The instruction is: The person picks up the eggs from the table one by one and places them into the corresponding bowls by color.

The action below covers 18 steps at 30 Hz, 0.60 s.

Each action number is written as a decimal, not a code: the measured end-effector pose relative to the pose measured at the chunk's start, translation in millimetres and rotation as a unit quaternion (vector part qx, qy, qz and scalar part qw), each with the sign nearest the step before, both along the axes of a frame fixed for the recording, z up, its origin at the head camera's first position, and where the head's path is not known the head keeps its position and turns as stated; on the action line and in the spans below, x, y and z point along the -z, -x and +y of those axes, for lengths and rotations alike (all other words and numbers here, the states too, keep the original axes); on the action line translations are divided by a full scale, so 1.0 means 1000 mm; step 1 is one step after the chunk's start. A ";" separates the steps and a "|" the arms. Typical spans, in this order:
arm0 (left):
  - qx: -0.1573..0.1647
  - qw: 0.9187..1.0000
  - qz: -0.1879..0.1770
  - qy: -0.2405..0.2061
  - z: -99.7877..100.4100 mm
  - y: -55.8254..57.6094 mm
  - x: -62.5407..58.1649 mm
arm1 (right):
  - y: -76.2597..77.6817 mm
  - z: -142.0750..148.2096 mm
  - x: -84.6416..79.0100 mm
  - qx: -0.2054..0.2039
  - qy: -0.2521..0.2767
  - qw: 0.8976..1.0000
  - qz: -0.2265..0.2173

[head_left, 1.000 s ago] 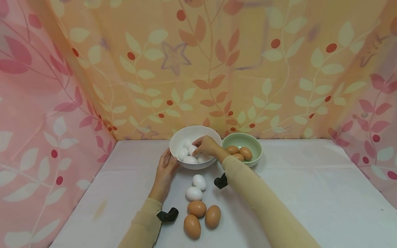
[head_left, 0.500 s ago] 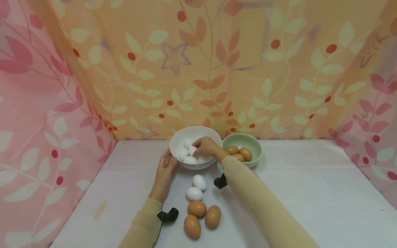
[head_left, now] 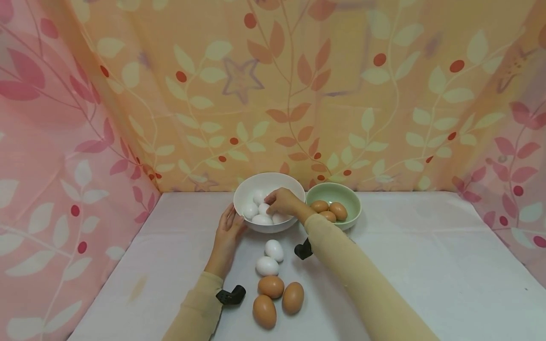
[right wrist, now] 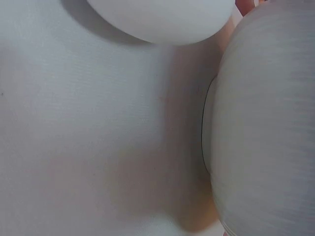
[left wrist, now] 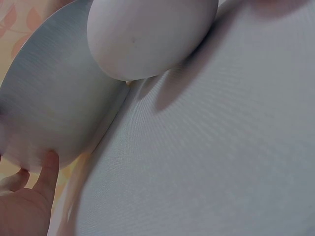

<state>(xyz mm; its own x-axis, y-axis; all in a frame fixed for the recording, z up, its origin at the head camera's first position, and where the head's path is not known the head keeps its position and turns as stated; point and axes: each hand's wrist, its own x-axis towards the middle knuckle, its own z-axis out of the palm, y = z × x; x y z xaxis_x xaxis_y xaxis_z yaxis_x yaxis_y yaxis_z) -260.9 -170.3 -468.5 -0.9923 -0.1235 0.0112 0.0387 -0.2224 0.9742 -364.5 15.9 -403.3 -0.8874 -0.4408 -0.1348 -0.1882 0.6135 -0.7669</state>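
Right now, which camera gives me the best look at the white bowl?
The head view: it shows most of the white bowl, with white eggs inside. The left wrist view shows only outer wall, the left hand's fingers against it; the right wrist view, cropped outer wall.

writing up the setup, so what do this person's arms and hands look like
The left sleeve and right sleeve are plain beige and long. A small, angular black device juts from the left cuff, another black device by the right. The left hand and right hand show no gloves.
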 end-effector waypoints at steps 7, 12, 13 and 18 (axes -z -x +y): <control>0.002 1.000 -0.005 0.001 0.002 -0.001 0.000 | -0.017 0.013 -0.014 0.002 0.065 0.996 0.054; 0.003 1.000 0.002 0.004 0.003 0.000 0.000 | -0.047 0.031 -0.021 -0.011 0.151 0.988 0.025; 0.003 1.000 0.004 0.007 0.002 0.000 -0.001 | -0.054 0.035 -0.021 -0.013 0.161 0.987 0.020; -0.003 1.000 0.007 0.007 0.000 0.001 0.000 | -0.080 0.053 -0.017 -0.027 0.194 0.981 -0.003</control>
<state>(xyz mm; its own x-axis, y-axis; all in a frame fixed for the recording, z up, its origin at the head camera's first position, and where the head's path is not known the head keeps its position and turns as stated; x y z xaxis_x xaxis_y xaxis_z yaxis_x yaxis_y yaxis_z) -261.5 -170.4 -468.1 -0.9912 -0.1295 0.0267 0.0535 -0.2083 0.9766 -284.3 69.2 -386.2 -0.8615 -0.5055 0.0473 -0.2075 0.2655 -0.9415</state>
